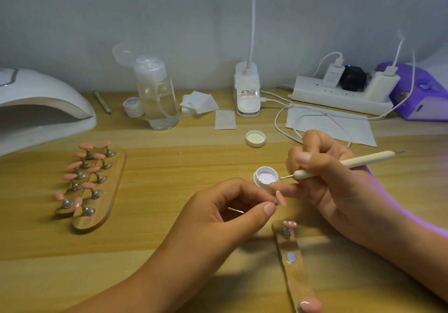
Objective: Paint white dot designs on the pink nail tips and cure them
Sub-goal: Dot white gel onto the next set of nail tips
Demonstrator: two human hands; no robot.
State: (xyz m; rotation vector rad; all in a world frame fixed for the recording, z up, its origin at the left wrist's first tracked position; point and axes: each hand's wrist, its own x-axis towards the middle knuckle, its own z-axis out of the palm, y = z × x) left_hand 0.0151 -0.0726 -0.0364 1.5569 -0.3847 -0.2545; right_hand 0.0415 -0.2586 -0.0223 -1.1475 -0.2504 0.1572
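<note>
My left hand [232, 206] pinches a small stand with one pink nail tip [281, 198] between thumb and forefinger, just in front of an open white pot of white gel [266, 176]. My right hand [324, 174] grips a cream dotting pen [344, 164]; its metal tip hovers beside the pot's right rim, a little above the held nail tip. Two wooden holders with several pink nail tips [84, 181] lie at the left. A third wooden holder [294, 266] lies below my hands with a pink tip at each end.
A white curing lamp [41, 108] stands at the far left. At the back are a clear pump bottle [157, 94], a small white jar [132, 107], lint wipes [198, 102], a desk lamp base [247, 89], a power strip [339, 94] with cables and a purple box [421, 94]. The pot's lid [255, 138] lies behind it.
</note>
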